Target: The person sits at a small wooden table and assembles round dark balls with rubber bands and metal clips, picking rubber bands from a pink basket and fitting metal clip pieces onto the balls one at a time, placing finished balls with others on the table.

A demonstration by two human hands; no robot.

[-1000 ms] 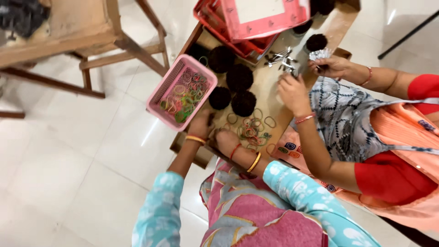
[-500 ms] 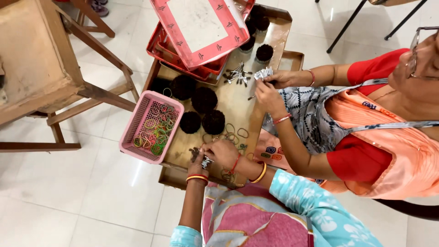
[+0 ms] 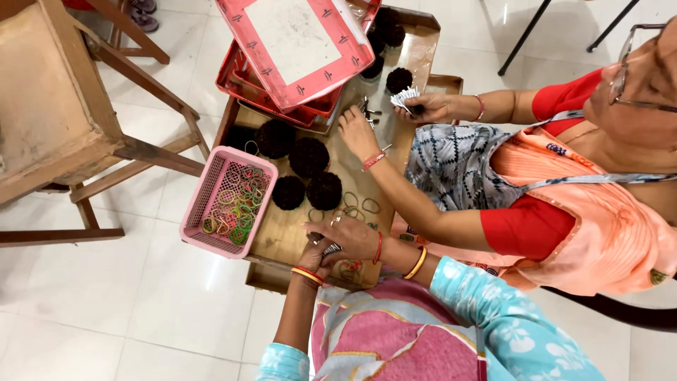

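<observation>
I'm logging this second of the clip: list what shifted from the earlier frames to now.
The left hand and right hand drew together at the tray's near edge, now closed around small metal pieces. The co-worker's hands stayed by the loose pins. The pink basket and dark round puffs stayed put; only the camera's view shifted.

Both forearms reach forward from patterned light-blue sleeves, bare from the elbow down. The left hand (image 3: 315, 255) sits low, fingers curled inward, with orange and red bangles at its wrist. The right hand (image 3: 349, 236) lies just above and across it, palm down, fingers bent and rings showing, with red and yellow bangles on its wrist. The two hands touch.
</observation>
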